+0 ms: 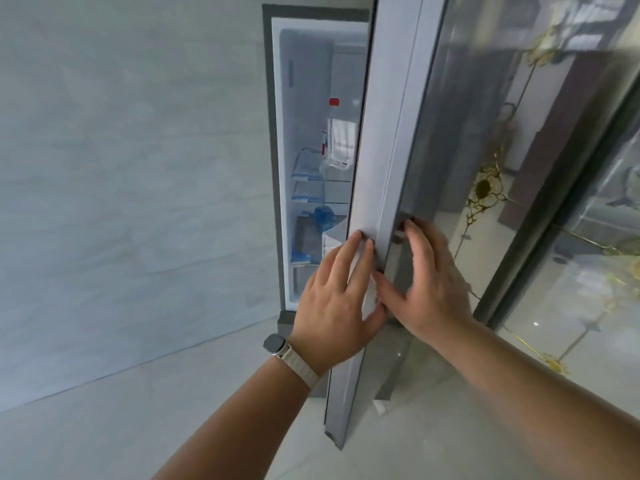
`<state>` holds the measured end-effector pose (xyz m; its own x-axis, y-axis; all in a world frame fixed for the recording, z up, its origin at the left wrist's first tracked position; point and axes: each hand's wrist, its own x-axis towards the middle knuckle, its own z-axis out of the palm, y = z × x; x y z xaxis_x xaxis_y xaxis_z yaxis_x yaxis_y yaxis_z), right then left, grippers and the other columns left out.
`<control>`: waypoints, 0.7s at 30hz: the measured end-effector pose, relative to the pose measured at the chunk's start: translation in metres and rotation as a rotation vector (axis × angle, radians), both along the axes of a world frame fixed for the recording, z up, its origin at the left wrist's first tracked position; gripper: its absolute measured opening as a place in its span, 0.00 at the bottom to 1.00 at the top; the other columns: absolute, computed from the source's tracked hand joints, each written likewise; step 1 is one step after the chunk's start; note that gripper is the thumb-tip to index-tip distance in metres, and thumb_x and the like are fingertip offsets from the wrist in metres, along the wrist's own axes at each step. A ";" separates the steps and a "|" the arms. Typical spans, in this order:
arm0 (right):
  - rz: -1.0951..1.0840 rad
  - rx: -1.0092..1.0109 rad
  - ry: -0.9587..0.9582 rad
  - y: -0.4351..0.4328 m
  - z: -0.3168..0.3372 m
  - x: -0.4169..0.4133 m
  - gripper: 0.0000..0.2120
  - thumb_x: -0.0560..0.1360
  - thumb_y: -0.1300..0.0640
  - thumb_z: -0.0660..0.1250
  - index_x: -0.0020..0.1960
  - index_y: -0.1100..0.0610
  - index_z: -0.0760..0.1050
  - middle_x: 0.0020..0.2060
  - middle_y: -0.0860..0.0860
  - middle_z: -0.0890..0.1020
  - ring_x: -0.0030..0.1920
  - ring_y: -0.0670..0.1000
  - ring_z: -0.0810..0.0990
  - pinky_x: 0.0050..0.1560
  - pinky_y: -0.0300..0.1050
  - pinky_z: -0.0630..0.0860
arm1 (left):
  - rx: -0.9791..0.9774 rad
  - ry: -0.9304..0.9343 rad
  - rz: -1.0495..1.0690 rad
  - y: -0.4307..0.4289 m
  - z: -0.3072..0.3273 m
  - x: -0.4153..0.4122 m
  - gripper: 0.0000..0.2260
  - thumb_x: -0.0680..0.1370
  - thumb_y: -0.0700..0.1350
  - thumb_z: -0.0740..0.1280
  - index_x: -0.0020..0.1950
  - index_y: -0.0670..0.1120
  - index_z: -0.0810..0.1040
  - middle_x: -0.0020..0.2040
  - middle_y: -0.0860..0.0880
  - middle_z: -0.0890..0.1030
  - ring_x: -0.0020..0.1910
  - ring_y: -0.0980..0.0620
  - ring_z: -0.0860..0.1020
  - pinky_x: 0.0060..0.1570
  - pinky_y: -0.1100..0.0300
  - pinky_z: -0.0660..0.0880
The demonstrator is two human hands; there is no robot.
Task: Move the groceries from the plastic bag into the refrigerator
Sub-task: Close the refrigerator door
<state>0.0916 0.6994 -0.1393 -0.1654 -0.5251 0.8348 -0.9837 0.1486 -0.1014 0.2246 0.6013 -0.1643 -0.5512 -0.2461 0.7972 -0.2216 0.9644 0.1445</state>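
Head view, looking down along the edge of the refrigerator door point(377, 161), which stands partly ajar, leaving a tall slice of the lit interior open on the left. Both hands are on that door edge, low down. The left hand point(334, 303), with a watch point(275, 342) on a pale strap at the wrist, lies flat with fingers spread against the inner face and edge, its grip wide and holding nothing. The right hand point(427, 282) is laid on the glossy outer face just beside it, fingertips at what looks like a recessed handle; it too is spread and empty, pressing more than clasping. With one palm on either side of the edge, I'd say the door is being steered, though whether it is swinging open or closing I cannot tell from here.

The refrigerator point(277, 168) sits against a plain grey wall point(121, 168). Through the gap the shelves already carry goods: a clear bottle with a red cap point(337, 140) on an upper level, pale blue packets point(306, 176) stacked below it, and lower down a crumpled blue bag point(325, 216) resting on a flat package. The plastic bag of the task I cannot pick out with certainty, and neither hand carries any grocery. My guess is that the loading is either well along or done.

The door's mirror finish reflects gilt ornament and pale floor point(104, 427) tiles.
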 end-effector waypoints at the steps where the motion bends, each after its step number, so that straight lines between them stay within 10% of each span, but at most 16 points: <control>1: 0.024 0.010 0.002 -0.008 0.000 -0.002 0.32 0.76 0.43 0.68 0.71 0.61 0.63 0.67 0.61 0.71 0.65 0.58 0.75 0.55 0.54 0.81 | 0.000 -0.009 0.009 -0.008 0.001 0.002 0.33 0.77 0.56 0.66 0.76 0.43 0.61 0.75 0.41 0.66 0.71 0.41 0.69 0.65 0.47 0.73; 21: 0.125 -0.045 0.116 -0.163 -0.010 -0.078 0.28 0.76 0.45 0.68 0.72 0.55 0.66 0.73 0.63 0.64 0.73 0.65 0.64 0.69 0.66 0.67 | 0.295 0.329 0.122 -0.132 -0.024 -0.030 0.30 0.77 0.46 0.67 0.77 0.49 0.60 0.67 0.50 0.70 0.65 0.47 0.75 0.54 0.50 0.81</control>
<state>0.0140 0.5359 -0.1490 -0.0017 -0.4968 0.8678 -0.9997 0.0218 0.0105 0.1944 0.4694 -0.1887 -0.2334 -0.5362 0.8112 -0.2274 0.8412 0.4906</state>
